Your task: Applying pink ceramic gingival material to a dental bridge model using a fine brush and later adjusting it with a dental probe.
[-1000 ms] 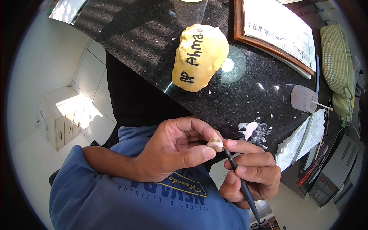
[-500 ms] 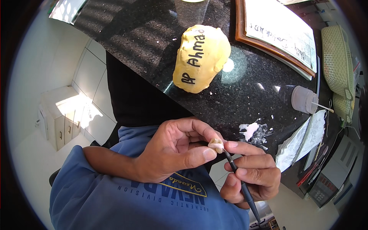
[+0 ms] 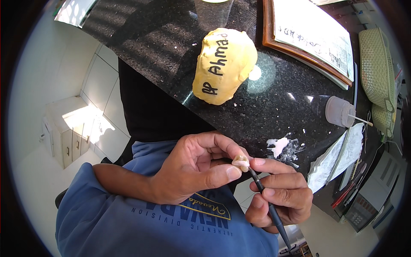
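Between the thumb and fingertips of my left hand is a small cream-coloured, tooth-like dental piece with a paler, whitish band across it. My right hand holds a slim, dark, pen-like tool between thumb and fingers. The tool slants upward, its narrow end meeting the lower right side of the piece. My right index fingertip lies right beside the piece. Both hands are close together above my lap, just off the near edge of the dark speckled counter.
A yellow plaster cast with black handwriting lies on the counter. Right of it are a wood-framed pad, a small translucent cup with a cotton swab, and a pink-white powder smear. Crumpled white paper and a woven basket sit farther right.
The dental piece has turned very slightly in my left fingertips. Both hands keep almost the same position, and the tool's end stays against the piece.
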`<move>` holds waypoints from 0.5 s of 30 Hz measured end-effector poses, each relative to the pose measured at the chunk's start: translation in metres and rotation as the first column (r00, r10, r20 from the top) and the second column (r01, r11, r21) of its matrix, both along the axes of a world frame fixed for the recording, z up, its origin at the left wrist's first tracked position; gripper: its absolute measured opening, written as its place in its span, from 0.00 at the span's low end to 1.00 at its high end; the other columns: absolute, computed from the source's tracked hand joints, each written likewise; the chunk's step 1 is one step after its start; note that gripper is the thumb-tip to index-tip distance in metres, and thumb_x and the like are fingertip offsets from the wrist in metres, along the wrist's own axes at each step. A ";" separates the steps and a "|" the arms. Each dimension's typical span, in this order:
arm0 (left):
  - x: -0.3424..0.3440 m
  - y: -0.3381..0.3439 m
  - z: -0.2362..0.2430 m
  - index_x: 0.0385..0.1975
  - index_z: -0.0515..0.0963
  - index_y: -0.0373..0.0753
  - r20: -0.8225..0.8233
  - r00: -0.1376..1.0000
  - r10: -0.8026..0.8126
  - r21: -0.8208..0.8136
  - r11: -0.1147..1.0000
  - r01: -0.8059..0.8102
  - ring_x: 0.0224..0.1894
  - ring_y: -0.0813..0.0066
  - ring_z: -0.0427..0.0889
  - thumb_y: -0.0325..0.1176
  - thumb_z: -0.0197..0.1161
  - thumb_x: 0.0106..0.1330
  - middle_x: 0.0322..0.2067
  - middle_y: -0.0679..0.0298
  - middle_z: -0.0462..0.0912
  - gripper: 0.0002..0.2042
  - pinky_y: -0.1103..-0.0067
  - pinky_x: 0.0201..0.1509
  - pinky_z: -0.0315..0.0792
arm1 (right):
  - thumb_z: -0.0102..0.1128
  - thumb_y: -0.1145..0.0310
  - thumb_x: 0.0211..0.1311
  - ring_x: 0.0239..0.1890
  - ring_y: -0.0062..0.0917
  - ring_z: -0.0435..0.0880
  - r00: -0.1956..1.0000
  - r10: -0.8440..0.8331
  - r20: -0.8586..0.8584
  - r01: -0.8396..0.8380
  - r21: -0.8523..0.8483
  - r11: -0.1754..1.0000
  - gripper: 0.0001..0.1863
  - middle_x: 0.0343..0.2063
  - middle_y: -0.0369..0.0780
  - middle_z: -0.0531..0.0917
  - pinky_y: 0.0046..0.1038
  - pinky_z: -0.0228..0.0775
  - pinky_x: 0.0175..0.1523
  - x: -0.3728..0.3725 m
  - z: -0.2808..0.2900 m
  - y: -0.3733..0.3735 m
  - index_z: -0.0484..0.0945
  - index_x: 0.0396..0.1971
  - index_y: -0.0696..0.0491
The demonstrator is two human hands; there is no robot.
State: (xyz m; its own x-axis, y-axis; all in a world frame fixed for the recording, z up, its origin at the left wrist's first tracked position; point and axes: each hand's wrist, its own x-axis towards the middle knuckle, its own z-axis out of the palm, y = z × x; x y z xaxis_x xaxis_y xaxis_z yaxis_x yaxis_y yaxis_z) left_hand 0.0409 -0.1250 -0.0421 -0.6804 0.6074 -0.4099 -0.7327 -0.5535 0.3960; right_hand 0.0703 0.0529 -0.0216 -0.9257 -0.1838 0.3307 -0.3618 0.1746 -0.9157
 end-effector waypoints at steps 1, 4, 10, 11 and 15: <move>0.000 0.000 0.000 0.38 0.74 0.33 0.002 1.000 -0.007 -0.012 1.000 0.007 0.43 0.80 0.76 0.24 0.60 0.59 0.38 0.61 0.78 0.08 0.82 0.51 0.70 | 0.56 0.81 0.50 0.43 0.44 0.80 1.000 0.007 0.003 -0.007 0.001 1.000 0.12 0.25 0.44 0.73 0.24 0.80 0.38 0.000 0.000 0.001 0.65 0.34 0.60; 0.000 0.000 0.000 0.38 0.74 0.33 -0.001 1.000 -0.002 -0.009 1.000 0.002 0.43 0.80 0.76 0.24 0.60 0.59 0.38 0.61 0.78 0.08 0.82 0.51 0.70 | 0.56 0.80 0.51 0.43 0.44 0.80 1.000 -0.003 -0.014 0.003 0.011 1.000 0.11 0.25 0.44 0.73 0.22 0.81 0.36 0.000 -0.001 0.000 0.65 0.34 0.60; 0.001 0.001 -0.002 0.38 0.74 0.33 -0.020 1.000 0.004 -0.020 1.000 -0.004 0.43 0.80 0.76 0.24 0.60 0.59 0.38 0.61 0.78 0.08 0.82 0.51 0.71 | 0.68 0.83 0.40 0.36 0.49 0.82 0.981 -0.164 0.098 0.180 -0.186 0.966 0.12 0.22 0.47 0.78 0.36 0.80 0.38 0.002 0.000 -0.009 0.73 0.26 0.63; 0.001 0.001 -0.002 0.38 0.74 0.33 -0.019 1.000 0.004 -0.020 1.000 -0.004 0.43 0.80 0.76 0.24 0.60 0.59 0.38 0.61 0.78 0.08 0.82 0.51 0.71 | 0.68 0.83 0.40 0.36 0.49 0.82 0.981 -0.164 0.099 0.180 -0.186 0.966 0.12 0.22 0.47 0.78 0.36 0.80 0.38 0.002 0.000 -0.009 0.73 0.26 0.63; 0.000 0.000 -0.001 0.38 0.74 0.33 -0.017 1.000 0.000 -0.006 1.000 0.000 0.43 0.80 0.76 0.24 0.61 0.59 0.38 0.61 0.78 0.08 0.82 0.51 0.71 | 0.69 0.83 0.39 0.35 0.49 0.82 0.984 -0.157 0.086 0.170 -0.173 0.970 0.13 0.22 0.48 0.79 0.36 0.80 0.38 0.001 0.000 -0.009 0.73 0.26 0.63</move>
State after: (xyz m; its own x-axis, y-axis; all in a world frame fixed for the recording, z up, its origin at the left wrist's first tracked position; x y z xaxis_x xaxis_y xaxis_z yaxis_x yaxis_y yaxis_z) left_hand 0.0412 -0.1251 -0.0436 -0.6875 0.6049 -0.4017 -0.7256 -0.5513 0.4116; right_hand 0.0714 0.0439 -0.0216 -0.9606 0.0278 0.2764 -0.2745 0.0568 -0.9599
